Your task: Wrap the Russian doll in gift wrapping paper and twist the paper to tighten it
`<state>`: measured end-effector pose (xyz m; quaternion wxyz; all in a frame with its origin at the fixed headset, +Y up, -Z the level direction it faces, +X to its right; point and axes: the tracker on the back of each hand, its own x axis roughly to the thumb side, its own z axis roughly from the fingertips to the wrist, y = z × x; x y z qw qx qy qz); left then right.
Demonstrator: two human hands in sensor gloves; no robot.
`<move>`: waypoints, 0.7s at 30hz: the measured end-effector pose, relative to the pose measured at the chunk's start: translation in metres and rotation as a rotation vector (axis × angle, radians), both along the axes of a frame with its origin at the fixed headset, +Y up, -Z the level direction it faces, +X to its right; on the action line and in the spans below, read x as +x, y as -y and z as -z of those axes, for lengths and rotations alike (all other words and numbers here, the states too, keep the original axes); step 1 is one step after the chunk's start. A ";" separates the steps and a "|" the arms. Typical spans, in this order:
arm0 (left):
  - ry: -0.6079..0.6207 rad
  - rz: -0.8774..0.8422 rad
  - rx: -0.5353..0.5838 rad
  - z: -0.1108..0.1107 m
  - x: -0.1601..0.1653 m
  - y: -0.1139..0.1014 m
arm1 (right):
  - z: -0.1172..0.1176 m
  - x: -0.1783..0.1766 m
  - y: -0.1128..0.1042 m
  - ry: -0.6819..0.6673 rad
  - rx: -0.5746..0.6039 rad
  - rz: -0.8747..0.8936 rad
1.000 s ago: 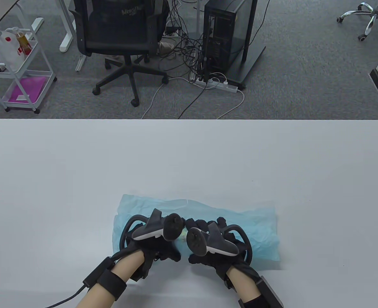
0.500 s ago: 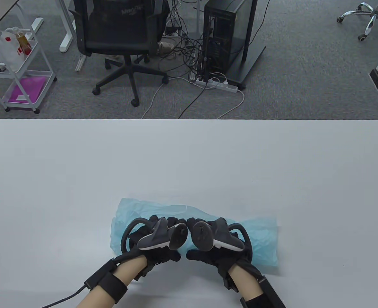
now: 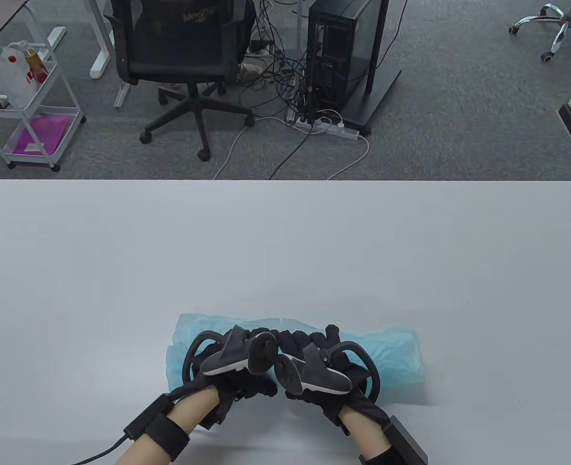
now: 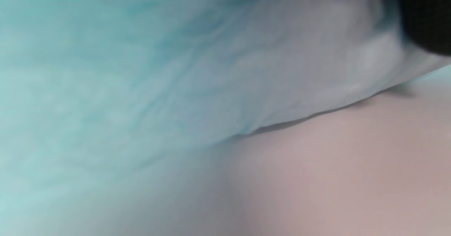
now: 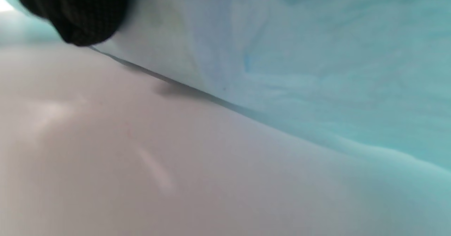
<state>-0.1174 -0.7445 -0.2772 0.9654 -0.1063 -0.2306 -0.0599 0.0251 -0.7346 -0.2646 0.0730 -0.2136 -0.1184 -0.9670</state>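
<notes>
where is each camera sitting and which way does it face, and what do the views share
Table view: high at the person's side, looking down and out over the white table to the office floor; left hand and right hand rest on the blue wrapping paper.
Left wrist view: low, close to the paper; a gloved fingertip shows.
Right wrist view: low too, paper above table; a fingertip shows.
All share paper and table.
</notes>
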 end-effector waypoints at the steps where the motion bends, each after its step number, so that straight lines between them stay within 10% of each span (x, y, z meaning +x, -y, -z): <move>1: -0.028 -0.002 0.057 -0.002 -0.004 0.001 | 0.001 0.003 -0.003 -0.005 -0.027 0.014; 14: 0.105 0.235 0.363 -0.027 0.011 0.008 | 0.037 0.016 0.012 0.090 -0.496 0.260; 21: 0.038 0.109 0.062 0.003 0.007 0.001 | 0.010 0.018 0.008 0.018 -0.163 0.249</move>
